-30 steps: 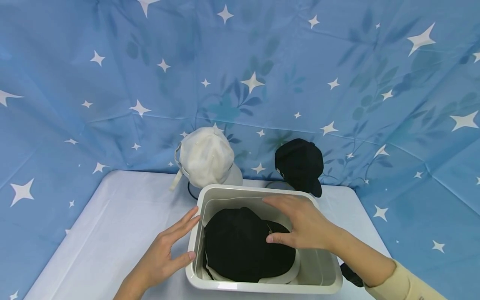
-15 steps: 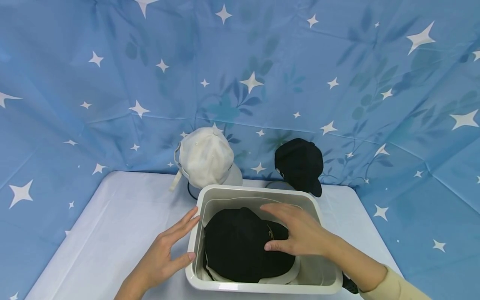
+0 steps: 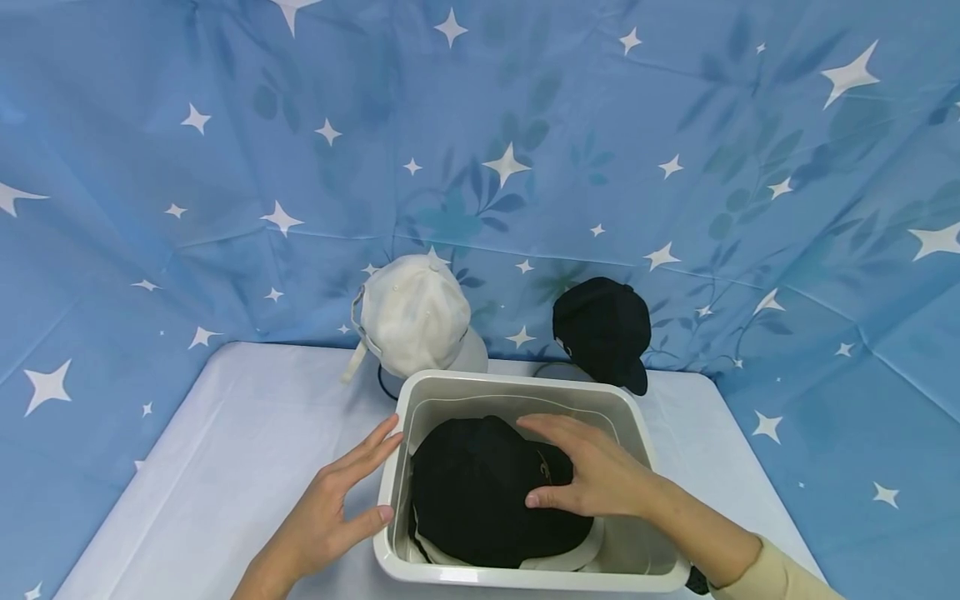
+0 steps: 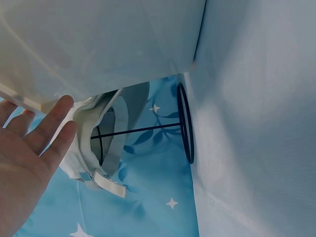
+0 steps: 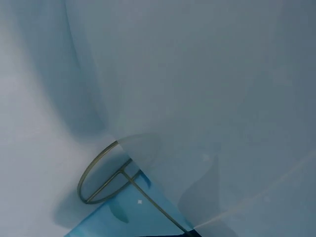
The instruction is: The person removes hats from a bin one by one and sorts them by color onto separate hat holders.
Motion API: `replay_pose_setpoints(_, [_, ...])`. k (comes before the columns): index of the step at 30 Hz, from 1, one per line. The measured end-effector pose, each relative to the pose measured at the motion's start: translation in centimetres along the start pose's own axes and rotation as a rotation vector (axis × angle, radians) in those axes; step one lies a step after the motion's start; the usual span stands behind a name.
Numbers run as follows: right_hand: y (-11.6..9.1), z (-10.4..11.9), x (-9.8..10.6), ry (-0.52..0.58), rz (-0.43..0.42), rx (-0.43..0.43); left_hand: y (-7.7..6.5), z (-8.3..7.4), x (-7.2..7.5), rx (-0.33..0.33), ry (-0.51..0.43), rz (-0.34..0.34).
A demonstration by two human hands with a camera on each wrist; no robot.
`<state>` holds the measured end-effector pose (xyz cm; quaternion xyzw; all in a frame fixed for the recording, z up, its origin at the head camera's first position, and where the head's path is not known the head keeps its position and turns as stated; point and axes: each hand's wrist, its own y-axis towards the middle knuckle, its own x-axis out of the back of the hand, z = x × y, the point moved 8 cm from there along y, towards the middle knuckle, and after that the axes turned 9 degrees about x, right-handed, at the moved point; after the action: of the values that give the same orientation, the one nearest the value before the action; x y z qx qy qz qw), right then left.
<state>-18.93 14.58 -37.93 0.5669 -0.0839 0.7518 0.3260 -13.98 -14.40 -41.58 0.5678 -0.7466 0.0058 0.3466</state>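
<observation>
A black baseball cap (image 3: pixel 472 492) lies in a light grey plastic bin (image 3: pixel 525 577), on top of a cream cap (image 3: pixel 581 552) whose edge shows beneath it. My left hand (image 3: pixel 330 508) touches the bin's left rim with spread, straight fingers; the left wrist view shows the same hand (image 4: pixel 24 163) by the bin's wall. Inside the bin my right hand (image 3: pixel 596 471) is over the black cap's brim, thumb and fingers apart. Whether it touches the brim cannot be told. That hand is out of sight in the right wrist view.
Behind the bin, a white cap (image 3: pixel 412 317) and a black cap (image 3: pixel 602 329) stand raised at the table's back edge. A round wire stand base (image 5: pixel 103 173) shows in the right wrist view. Some dark item (image 3: pixel 697 582) is partly hidden right of the bin.
My right hand has moved slightly left and lower into the bin, over the black cap's brim. My left hand stays at the rim.
</observation>
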Motion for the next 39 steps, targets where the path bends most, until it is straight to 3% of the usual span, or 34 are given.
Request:
replay_pose_setpoints(15, [0.3,0.1,-1.7,0.127,0.077,-0.031,0.0,-0.1,0.0,-0.003,-0.007,-0.008])
replay_pose_setpoints(24, [0.5,0.1,-1.7,0.045,0.050,-0.035,-0.1,0.0,-0.1,0.008,0.002,-0.001])
replay_pose_setpoints(39, [0.8,0.6,-1.6,0.079,0.001,0.124,-0.1,0.0,-0.1,0.011,0.003,0.004])
